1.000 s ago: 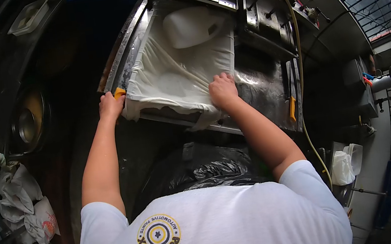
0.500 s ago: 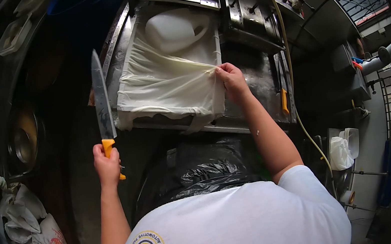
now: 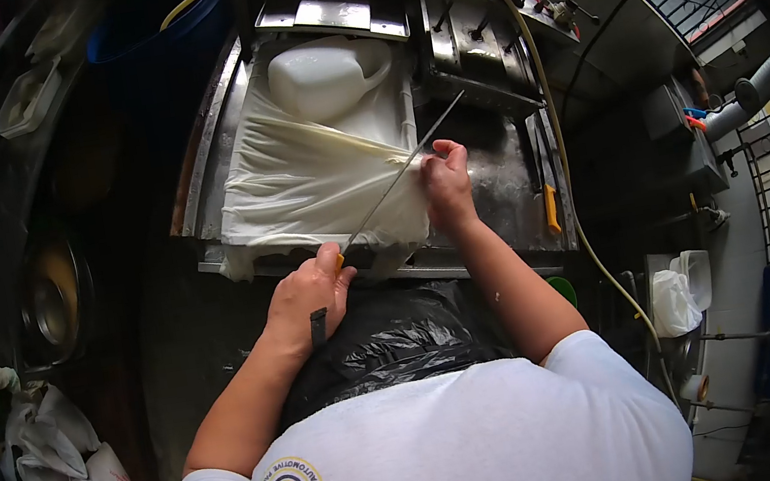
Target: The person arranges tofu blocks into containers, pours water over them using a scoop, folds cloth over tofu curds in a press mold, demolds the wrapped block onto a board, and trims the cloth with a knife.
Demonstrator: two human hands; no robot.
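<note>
My left hand is closed round the yellow handle of a long knife, whose blade slants up and right over the front right part of a white cloth. The cloth lies in creases over a frame on the metal counter. At its right edge my right hand is closed, with the cloth drawn taut towards it; the fingertips are partly hidden. A white plastic jug lies on its side at the back of the cloth.
A second yellow-handled knife rests at the counter's right side. A yellow hose runs down past it. Valves line the back. A blue tub stands back left, white bags lower left, and a black plastic bag is before me.
My left hand has brought the knife from the left of the counter to the right, turning the blade over the cloth. My right hand still holds the cloth's right edge. The view has shifted slightly.
</note>
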